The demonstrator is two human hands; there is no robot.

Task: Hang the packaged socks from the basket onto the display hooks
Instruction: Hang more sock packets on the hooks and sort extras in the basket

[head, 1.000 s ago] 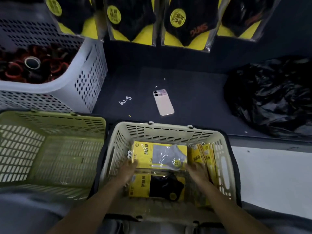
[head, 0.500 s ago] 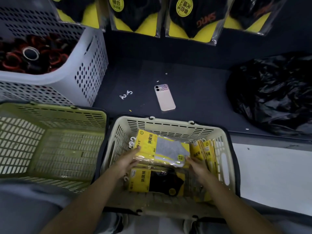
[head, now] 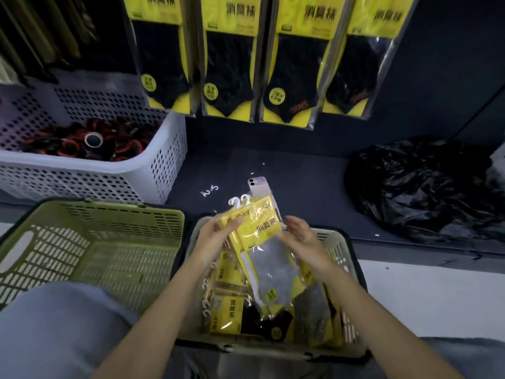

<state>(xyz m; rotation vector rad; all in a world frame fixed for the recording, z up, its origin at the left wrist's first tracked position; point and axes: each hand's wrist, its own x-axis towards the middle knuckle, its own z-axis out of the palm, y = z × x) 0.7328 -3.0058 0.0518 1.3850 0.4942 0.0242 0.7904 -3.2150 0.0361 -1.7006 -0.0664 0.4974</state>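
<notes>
The left hand (head: 216, 239) grips a small bundle of packaged socks (head: 259, 228) by the yellow header, thumb curled over the front. The right hand (head: 303, 239) rests loosely spread against the bundle's right edge. The bundle hangs over the basket (head: 341, 242), between the two hands. Its long axis runs away from the person, with the white hangers (head: 240, 202) beyond the left fingertips. They point toward the hung packs (head: 226, 64) well ahead, so the left hand likely leads the reach.
</notes>
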